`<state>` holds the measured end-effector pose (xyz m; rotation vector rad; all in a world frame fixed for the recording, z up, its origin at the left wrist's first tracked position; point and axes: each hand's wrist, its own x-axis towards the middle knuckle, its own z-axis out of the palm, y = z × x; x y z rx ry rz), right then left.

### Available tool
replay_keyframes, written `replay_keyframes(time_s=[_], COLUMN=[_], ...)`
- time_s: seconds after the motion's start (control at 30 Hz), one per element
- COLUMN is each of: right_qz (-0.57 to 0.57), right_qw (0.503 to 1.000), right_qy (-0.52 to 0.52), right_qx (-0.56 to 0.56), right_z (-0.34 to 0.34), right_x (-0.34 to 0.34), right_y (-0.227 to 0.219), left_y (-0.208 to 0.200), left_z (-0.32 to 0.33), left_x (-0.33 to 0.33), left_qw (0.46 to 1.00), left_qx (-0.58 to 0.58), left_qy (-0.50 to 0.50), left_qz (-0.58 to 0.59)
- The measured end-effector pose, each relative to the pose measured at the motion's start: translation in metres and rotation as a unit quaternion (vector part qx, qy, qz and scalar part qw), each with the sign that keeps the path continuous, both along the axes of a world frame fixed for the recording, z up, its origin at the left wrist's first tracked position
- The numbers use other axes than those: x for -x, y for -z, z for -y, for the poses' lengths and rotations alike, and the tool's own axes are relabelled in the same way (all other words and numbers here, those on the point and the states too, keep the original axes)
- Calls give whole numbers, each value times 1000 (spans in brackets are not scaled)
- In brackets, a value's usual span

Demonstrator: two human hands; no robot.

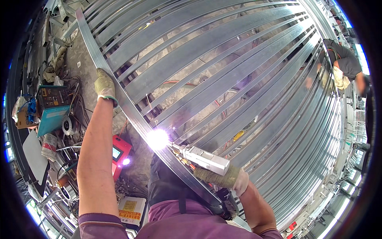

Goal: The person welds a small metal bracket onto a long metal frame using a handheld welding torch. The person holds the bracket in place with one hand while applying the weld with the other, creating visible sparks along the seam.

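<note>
A large metal frame [171, 85] of long parallel flat slats spreads before me, its side rail [93, 46] running diagonally past my body. My left hand [105, 84], in a pale green glove, is closed on the outer edge of that rail, its fingertips partly hidden. My right hand [223, 177], gloved too, is wrapped round a welding torch [205, 158] with a boxy silver body. At the torch's tip a white glare [158, 139] covers the spot where a slat meets the rail, hiding the joint.
A teal-and-black machine [55, 107] stands at left, near a wire spool [68, 125]. A red unit with a small screen [121, 153] sits below the rail; a white box [132, 211] lies lower. Cables [77, 93] cross the floor. Another person [344, 63] bends over the frame's far right.
</note>
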<state>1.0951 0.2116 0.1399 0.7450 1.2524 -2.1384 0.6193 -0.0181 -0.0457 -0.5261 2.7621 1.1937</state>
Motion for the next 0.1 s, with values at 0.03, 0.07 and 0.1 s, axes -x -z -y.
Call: replay_keyframes(time_s=[0.03,0.07,0.1], right_qz=[0,-8,-7], right_qw=[1000,1000,1000], right_qy=[-6,-8,-7], right_qx=[-6,0,0], right_z=[0,0,0], right_x=[2,2,2], right_y=[-1,-1,-1], left_y=[0,0,-2], left_z=[2,3,1], left_x=[1,2,0], left_qw=[1000,1000,1000], left_qx=[9,10,9], left_qy=[8,2,-3], left_qz=[1,4,7])
